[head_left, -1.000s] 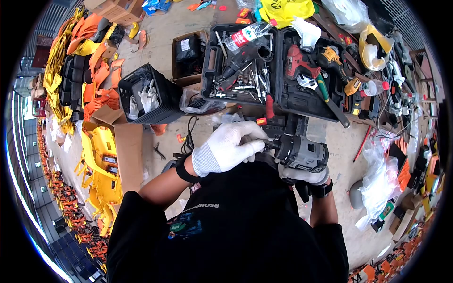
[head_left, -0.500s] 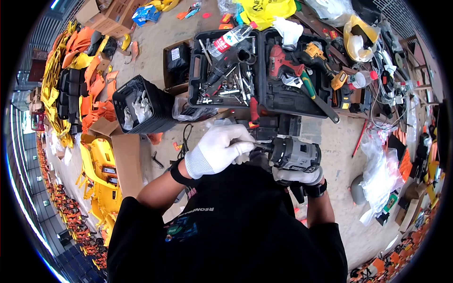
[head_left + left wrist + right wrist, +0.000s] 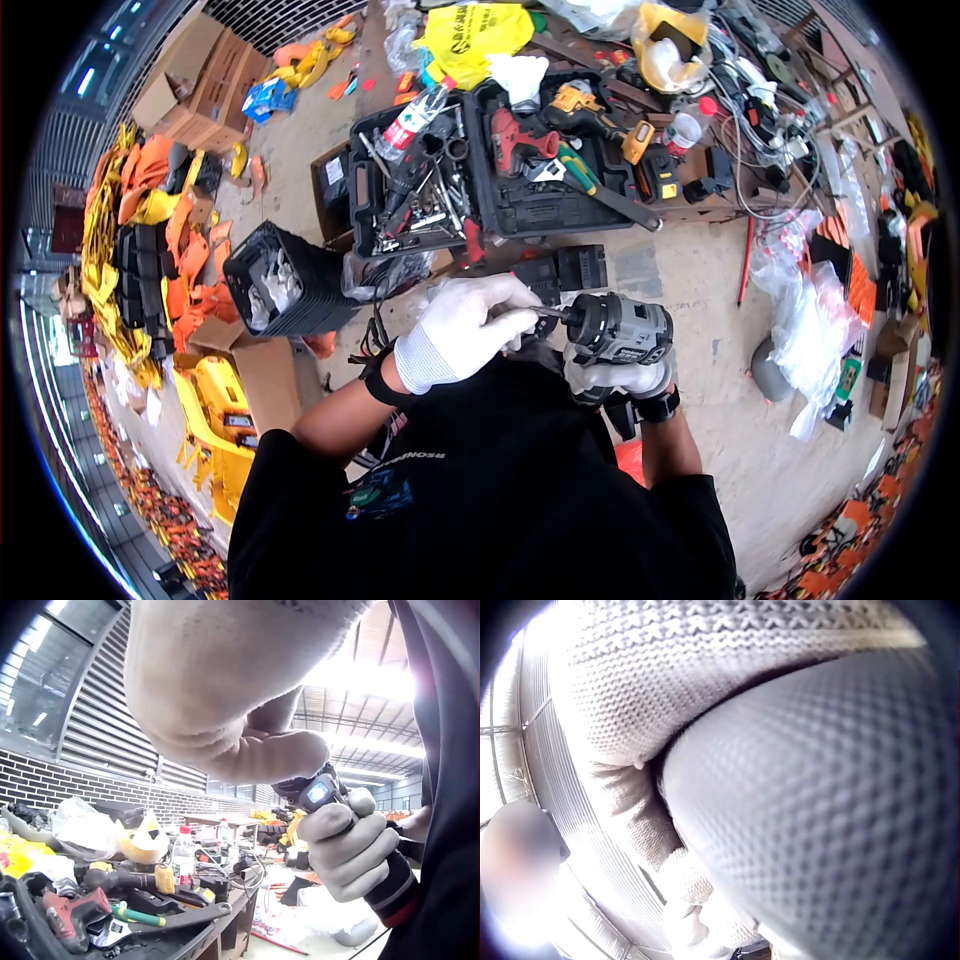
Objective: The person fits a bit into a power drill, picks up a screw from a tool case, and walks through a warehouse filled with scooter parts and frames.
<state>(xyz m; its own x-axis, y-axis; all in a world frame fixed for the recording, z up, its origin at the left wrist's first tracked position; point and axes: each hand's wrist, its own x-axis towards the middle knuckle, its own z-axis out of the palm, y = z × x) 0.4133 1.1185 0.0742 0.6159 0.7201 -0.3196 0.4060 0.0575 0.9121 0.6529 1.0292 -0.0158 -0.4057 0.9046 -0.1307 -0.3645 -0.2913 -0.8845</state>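
While the white-gloved right hand point(image 3: 612, 377) grips a grey-and-black power drill point(image 3: 628, 328) by the handle, the white-gloved left hand point(image 3: 455, 335) pinches a thin metal bit point(image 3: 553, 312) sticking out of the drill's front. Right fingers point(image 3: 361, 859) curled round the handle, plain in the left wrist view. Left thumb and forefinger pressed together on the bit near its free end; can't tell how the other left fingers lie. Drill is held in the air between the person's black shirt point(image 3: 480, 480) and the worktop point(image 3: 695, 212), front end toward the left hand. Small lamp point(image 3: 319, 793) on it looks bright.

Beyond the hands, an open black tool case point(image 3: 540, 217): sockets and loose tools point(image 3: 430, 212) in its left half, with a red-labelled bottle point(image 3: 410, 127) lying across; red drill point(image 3: 518, 147), yellow tool point(image 3: 577, 108) and green-handled tool point(image 3: 578, 170) in or over the right half. Yellow bag point(image 3: 475, 42) behind. Black bin point(image 3: 320, 300) with white gloves inside to the left, clear plastic point(image 3: 805, 330) to the right. Right wrist view: mostly glove knit and a grey textured surface, unclear.
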